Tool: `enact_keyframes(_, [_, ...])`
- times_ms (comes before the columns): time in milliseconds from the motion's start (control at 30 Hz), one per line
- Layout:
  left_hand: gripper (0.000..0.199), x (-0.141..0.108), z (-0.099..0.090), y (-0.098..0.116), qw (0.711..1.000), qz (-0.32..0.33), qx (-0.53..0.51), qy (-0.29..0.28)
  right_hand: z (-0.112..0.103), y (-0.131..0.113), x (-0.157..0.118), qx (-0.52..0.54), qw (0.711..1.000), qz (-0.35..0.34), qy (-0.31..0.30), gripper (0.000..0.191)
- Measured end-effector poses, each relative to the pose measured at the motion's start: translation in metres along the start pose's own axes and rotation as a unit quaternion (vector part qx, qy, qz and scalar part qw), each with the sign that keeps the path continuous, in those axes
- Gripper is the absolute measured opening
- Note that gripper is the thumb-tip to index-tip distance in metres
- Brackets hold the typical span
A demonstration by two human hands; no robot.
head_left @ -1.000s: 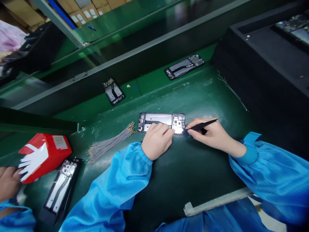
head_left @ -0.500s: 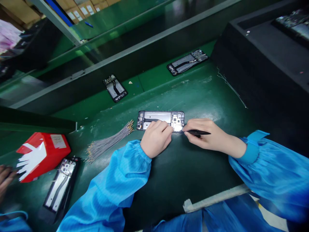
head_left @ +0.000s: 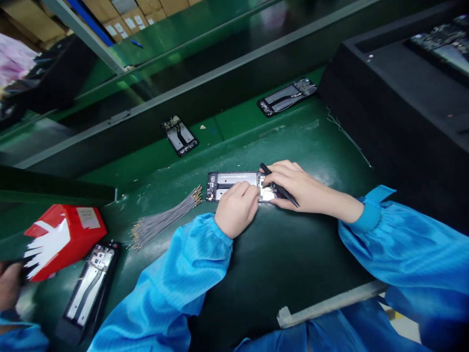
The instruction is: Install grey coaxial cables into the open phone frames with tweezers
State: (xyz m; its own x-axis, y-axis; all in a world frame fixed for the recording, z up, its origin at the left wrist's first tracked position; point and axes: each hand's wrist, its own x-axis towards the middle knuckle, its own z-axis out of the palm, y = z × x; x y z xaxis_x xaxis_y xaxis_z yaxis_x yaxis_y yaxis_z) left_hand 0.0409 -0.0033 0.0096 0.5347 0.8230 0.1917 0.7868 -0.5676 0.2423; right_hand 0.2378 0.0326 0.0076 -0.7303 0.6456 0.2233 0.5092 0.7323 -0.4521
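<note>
An opened phone (head_left: 234, 178) lies face down crosswise on the green mat, with its metal frame and circuit board bare. My left hand (head_left: 237, 208) rests over the phone's near edge, its fingers curled and pinched together by the board; what they grip is hidden. At the phone's right end, my right hand (head_left: 289, 183) has its fingertips on the board and near corner. Black tweezers (head_left: 280, 187) are held slantwise in that hand, the pointed end toward me. A bundle of thin grey cables (head_left: 164, 218) with gold-coloured ends lies left of the phone.
Two more opened phones (head_left: 180, 135) (head_left: 287, 97) lie along the back. Another opened phone (head_left: 88, 286) is at the left, beside a red box (head_left: 73, 239) and a co-worker's hand (head_left: 10, 286). A large black foam block (head_left: 395, 88) stands right, loose wires (head_left: 348, 134) beside it.
My right hand has moved left onto the phone's board end, and the tweezers have turned so their point faces away from the phone. My left hand stays nearly in place.
</note>
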Motion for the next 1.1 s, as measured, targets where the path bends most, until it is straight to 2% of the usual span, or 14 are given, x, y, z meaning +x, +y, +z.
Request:
enact_keyframes(300, [0.019,-0.001,0.000,-0.001,0.999,-0.007,-0.036,0.004,-0.002,0.001,0.004,0.022,1.000,0.014,-0.013,0.026])
enact_keyframes(500, [0.024,-0.002,-0.001,-0.003,0.998,-0.001,-0.055,0.006,0.001,-0.002,0.007,-0.011,1.000,0.023,-0.013,0.028])
enact_keyframes(733, [0.029,-0.012,0.000,-0.006,0.993,0.057,-0.103,-0.015,0.000,-0.004,0.008,0.001,1.000,0.024,-0.018,0.028])
enact_keyframes(900, [0.031,-0.016,0.001,-0.008,0.990,0.066,-0.127,-0.014,-0.004,-0.001,0.009,0.014,0.999,0.025,-0.039,0.027])
enact_keyframes(1100, [0.031,-0.015,-0.001,-0.007,0.993,0.077,-0.087,-0.017,-0.007,-0.003,0.018,-0.001,0.997,0.038,-0.071,0.032])
